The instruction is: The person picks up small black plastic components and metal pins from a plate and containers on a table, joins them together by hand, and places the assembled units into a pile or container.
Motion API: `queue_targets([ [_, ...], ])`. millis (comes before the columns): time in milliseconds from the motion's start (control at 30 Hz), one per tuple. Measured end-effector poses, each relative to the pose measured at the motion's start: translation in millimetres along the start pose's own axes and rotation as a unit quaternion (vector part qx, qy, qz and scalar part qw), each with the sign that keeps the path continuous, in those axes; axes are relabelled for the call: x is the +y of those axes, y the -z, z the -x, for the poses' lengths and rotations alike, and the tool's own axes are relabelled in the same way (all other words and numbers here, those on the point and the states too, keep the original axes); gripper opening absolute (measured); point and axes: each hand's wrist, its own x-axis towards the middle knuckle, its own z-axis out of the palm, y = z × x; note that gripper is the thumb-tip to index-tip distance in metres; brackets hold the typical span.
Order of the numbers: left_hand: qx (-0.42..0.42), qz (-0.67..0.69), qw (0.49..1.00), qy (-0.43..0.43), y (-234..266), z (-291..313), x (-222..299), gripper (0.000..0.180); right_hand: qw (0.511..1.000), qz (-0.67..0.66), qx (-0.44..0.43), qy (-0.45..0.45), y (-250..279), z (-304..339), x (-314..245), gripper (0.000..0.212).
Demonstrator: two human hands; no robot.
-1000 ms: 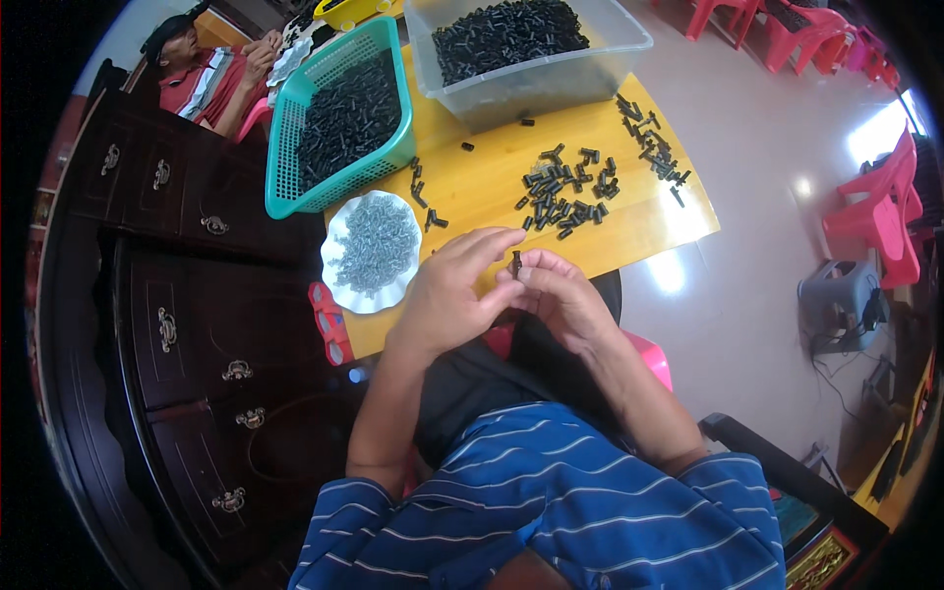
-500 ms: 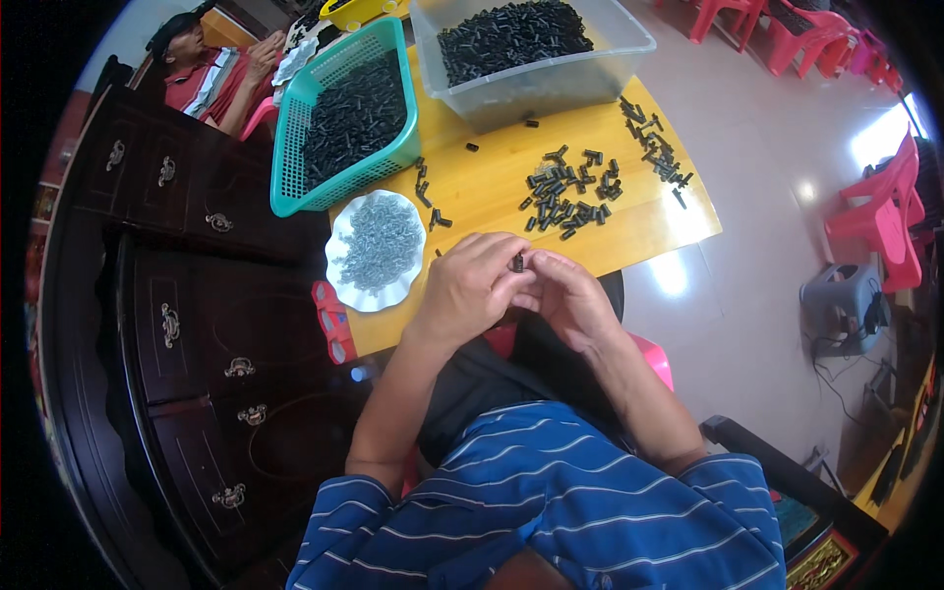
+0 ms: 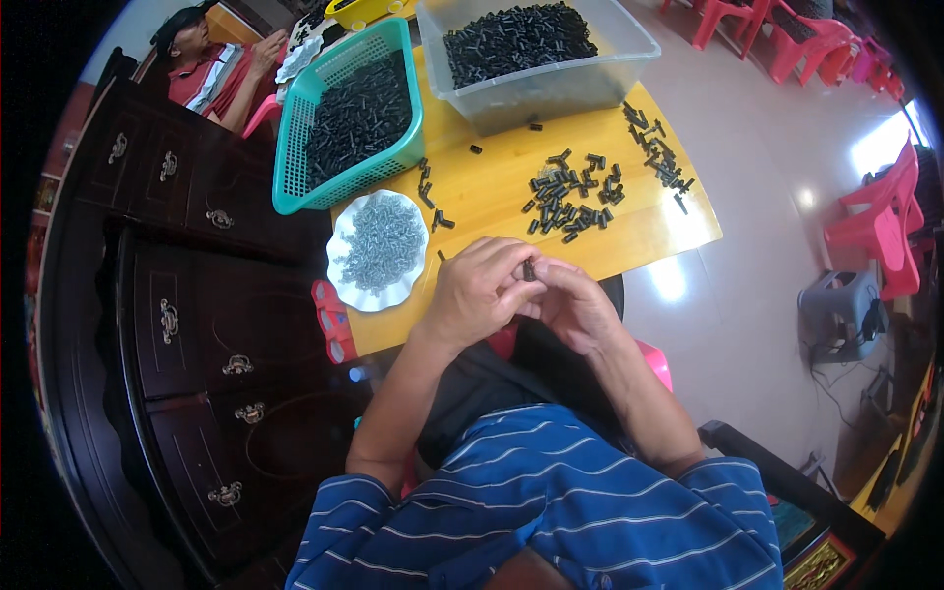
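Between the fingertips of both hands sits a small black cylindrical part (image 3: 529, 269), just past the table's near edge. My left hand (image 3: 477, 295) pinches it from the left with thumb and forefinger. From the right, the thumb and fingers of my right hand (image 3: 575, 305) close on the same part; its lower end is hidden. A loose pile of like black parts (image 3: 565, 197) lies on the yellow table (image 3: 492, 202) beyond my hands. To the left, a white scalloped plate (image 3: 334, 258) holds many small clear pieces (image 3: 383, 241).
A green basket (image 3: 285, 167) and a clear plastic bin (image 3: 551, 93), both full of black parts, stand at the back. More parts (image 3: 657, 152) lie along the right edge. Dark drawers (image 3: 236, 324) flank the left. Another person (image 3: 221, 74) sits at far left.
Both hands have shifted very slightly right and down, still pinching the black part. The other person's hand has moved a little.
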Motion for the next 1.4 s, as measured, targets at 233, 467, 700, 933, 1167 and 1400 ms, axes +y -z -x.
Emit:
queue_targets([
  [233, 0.001, 0.004, 1.0, -0.011, 6.0, -3.8, 2.3, 0.039, 0.999, -0.017, -0.029, -0.038, 1.2, -0.3, -0.2, 0.032],
  [467, -0.032, -0.018, 0.999, -0.018, 3.7, -4.8, 1.0, 0.034, 0.998, -0.042, -0.005, -0.038, -0.2, 1.0, -1.7, 0.027],
  [700, -0.009, -0.066, 0.996, -0.06, -0.3, -1.1, -1.3, 0.028, 0.997, -0.061, -0.009, -0.046, 1.6, 1.7, 0.8, 0.025],
  [933, -0.031, -0.087, 0.995, -0.046, 0.9, -3.5, -0.3, 0.025, 0.992, -0.11, 0.029, -0.063, -0.9, 1.9, -0.4, 0.023],
  [1167, -0.032, -0.092, 0.995, -0.018, -0.2, -3.5, -0.9, 0.023, 0.991, -0.111, 0.03, -0.068, 2.3, -1.1, 0.8, 0.023],
  [1400, -0.04, -0.089, 0.995, -0.012, 1.7, -0.5, 1.7, 0.023, 0.994, -0.086, 0.006, -0.074, 5.0, -3.3, 4.3, 0.025],
])
